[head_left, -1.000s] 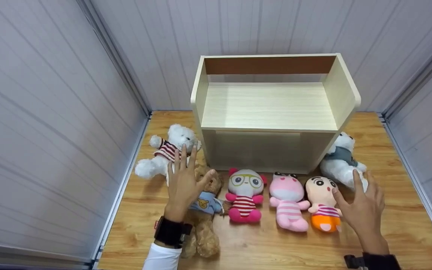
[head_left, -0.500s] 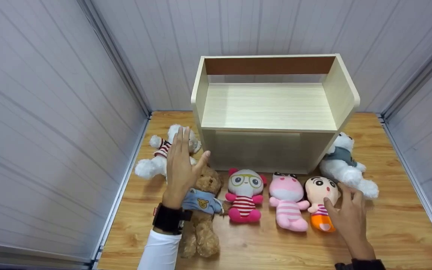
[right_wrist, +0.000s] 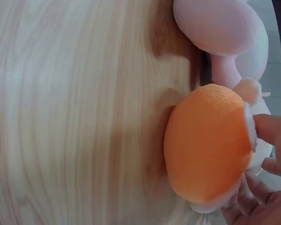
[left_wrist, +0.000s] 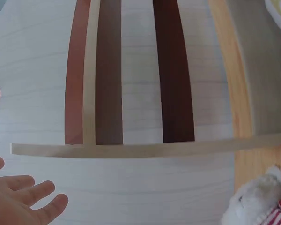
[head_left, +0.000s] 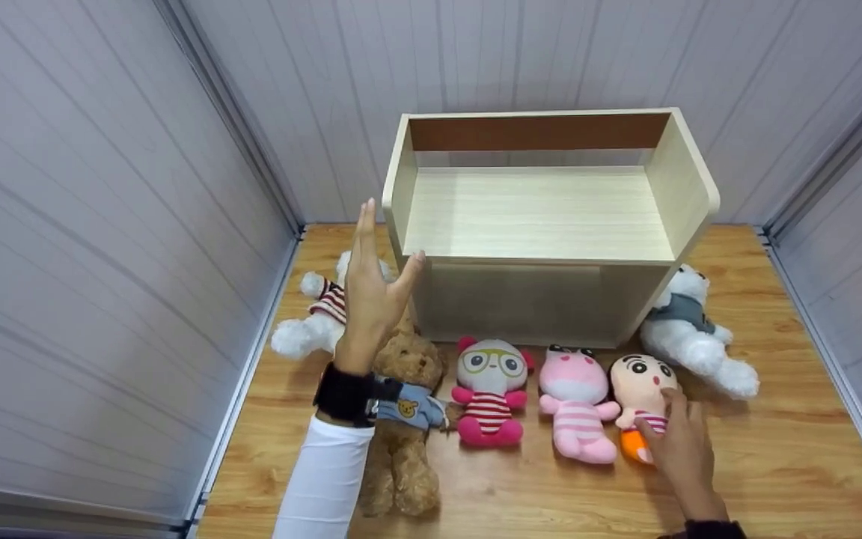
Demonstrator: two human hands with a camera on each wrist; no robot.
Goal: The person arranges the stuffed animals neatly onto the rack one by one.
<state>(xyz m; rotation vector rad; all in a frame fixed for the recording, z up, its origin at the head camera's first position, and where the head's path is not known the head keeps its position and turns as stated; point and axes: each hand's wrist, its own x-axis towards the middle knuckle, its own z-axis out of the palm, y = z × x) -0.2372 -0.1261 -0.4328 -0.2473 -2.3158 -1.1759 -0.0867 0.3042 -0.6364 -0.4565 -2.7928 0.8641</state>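
Note:
My left hand (head_left: 373,303) is raised near the left side of the wooden shelf unit (head_left: 536,213), fingers straight and thumb spread, holding nothing. In the left wrist view its fingers (left_wrist: 42,192) are apart from the shelf's side edge. My right hand (head_left: 685,449) grips a plush doll (head_left: 637,374) with a striped top and orange bottom. In the right wrist view, the thumb lies on the front of the doll's orange body (right_wrist: 206,145) and the other fingers curl along its side. The doll lies face up on the floor, partly hidden by the hand.
Beside the doll lie a pink plush (head_left: 579,408), a panda plush (head_left: 491,397) and a brown teddy bear (head_left: 408,449). White bears lie left (head_left: 304,333) and right (head_left: 689,337) of the shelf. Panel walls (head_left: 102,224) enclose the wooden floor (head_left: 513,498).
My left hand has risen away from the white and brown bears toward the shelf's left side. The right hand has moved left from the right white bear onto the doll.

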